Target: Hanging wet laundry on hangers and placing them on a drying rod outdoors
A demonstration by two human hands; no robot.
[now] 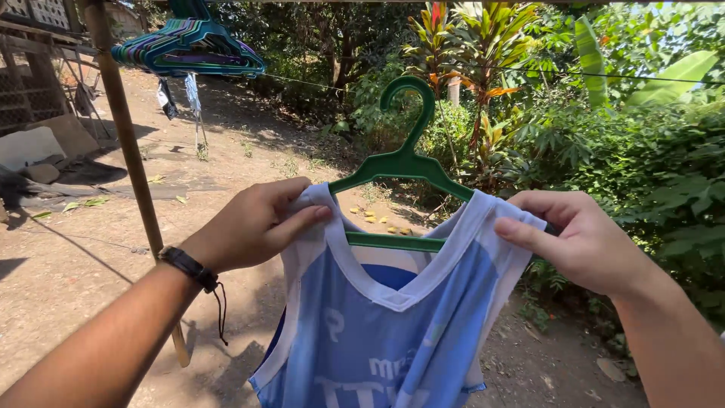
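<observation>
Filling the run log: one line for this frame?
left hand: pinches jersey left strap | right hand: pinches right strap | jersey: on green hanger | hanger: held up, not hooked

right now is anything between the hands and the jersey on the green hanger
Nothing visible. The left hand and right hand each already pinch a shoulder strap of the blue jersey, which sits on the green hanger.

Bare dirt ground (pixel 249 155) bearing scattered fallen leaves (pixel 84 203), a flat pale slab (pixel 30 146), what appears to be dark sheeting (pixel 87 172), and an upright wooden pole (pixel 130 159).
</observation>
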